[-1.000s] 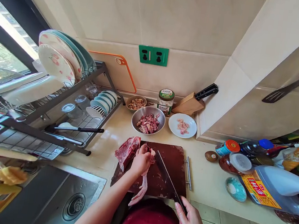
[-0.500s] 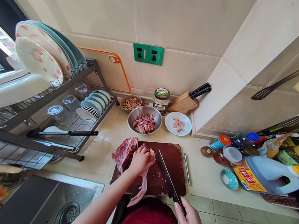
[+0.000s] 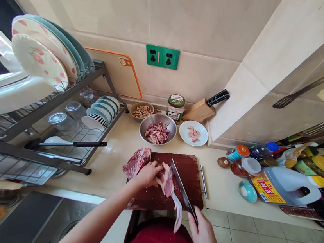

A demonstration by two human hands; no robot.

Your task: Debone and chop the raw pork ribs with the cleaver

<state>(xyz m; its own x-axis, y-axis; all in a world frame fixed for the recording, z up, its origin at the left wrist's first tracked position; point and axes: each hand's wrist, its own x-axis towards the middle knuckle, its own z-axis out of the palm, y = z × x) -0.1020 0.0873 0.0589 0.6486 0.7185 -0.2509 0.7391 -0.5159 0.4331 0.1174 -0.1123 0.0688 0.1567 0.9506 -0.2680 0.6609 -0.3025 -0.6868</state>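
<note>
On the dark red cutting board (image 3: 191, 172) lies a slab of raw red meat (image 3: 136, 161) at its left end. My left hand (image 3: 148, 173) is closed on a smaller piece of meat (image 3: 168, 181), whose pale fatty strip (image 3: 177, 214) hangs over the board's front edge. My right hand (image 3: 201, 236) grips the handle of a cleaver (image 3: 179, 184), its blade resting against that piece. Behind the board stand a steel bowl of cut meat (image 3: 157, 131) and a white plate of pale scraps (image 3: 193, 133).
A dish rack (image 3: 62, 113) with plates, bowls and glasses fills the left; the sink lies below it. A knife block (image 3: 201, 108), a jar (image 3: 175, 107) and a small bowl of nuts (image 3: 142, 110) line the wall. Bottles, an oil jug (image 3: 286, 188) and small dishes crowd the right counter.
My left hand has turned the small meat piece, so its fatty strip swung from below my left hand to the right, beside the blade. The cleaver shifted slightly toward the piece.
</note>
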